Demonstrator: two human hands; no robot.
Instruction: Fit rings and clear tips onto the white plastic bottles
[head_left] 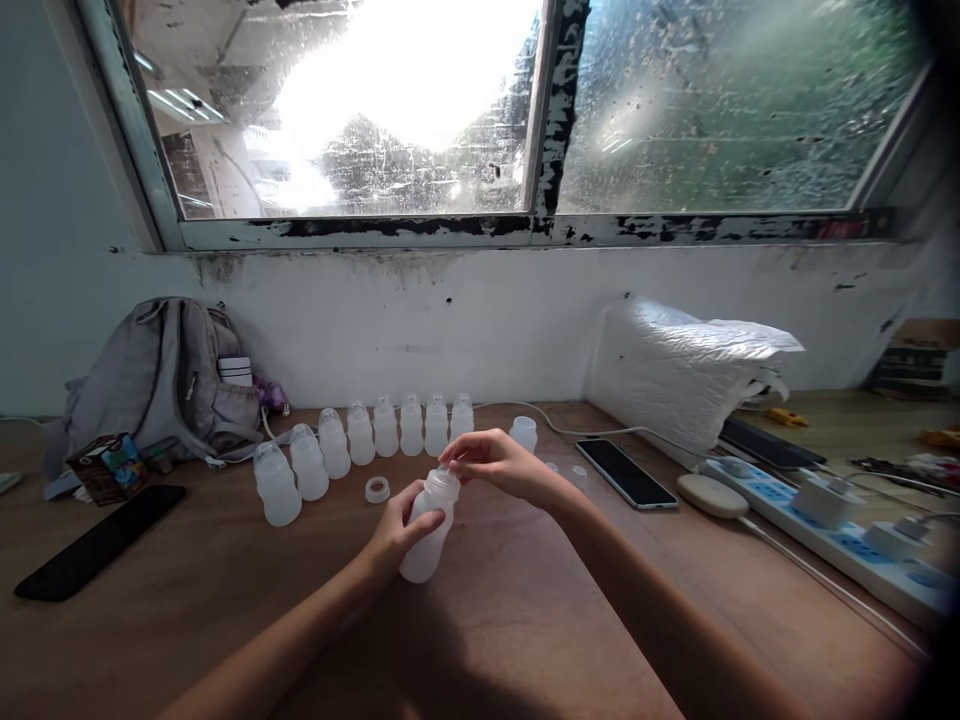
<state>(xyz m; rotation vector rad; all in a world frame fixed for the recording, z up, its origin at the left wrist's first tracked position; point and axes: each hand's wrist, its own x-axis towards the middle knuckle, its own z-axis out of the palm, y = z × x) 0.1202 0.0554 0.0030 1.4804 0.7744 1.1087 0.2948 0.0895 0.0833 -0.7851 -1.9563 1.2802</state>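
My left hand [407, 525] is wrapped round a frosted white baby bottle [425, 555], which leans slightly to the right above the table. At its mouth my right hand [491, 462] is pinched, fingertips touching the rim; whatever they grip is hidden. Left of this bottle a white ring collar [377, 489] lies on the table. A curved row of several capped baby bottles [361, 436] stands behind my hands. Beyond my right hand is an uncapped bottle [523, 433]. Small clear discs [580, 470] lie near it.
A phone [628, 474], a white round pad [712, 495] and a power strip [847, 540] with plugs are on the right. Behind them stands a silvery padded bag [667, 370]. A grey backpack [161, 380], small box [109, 468] and black slab [101, 540] occupy the left.
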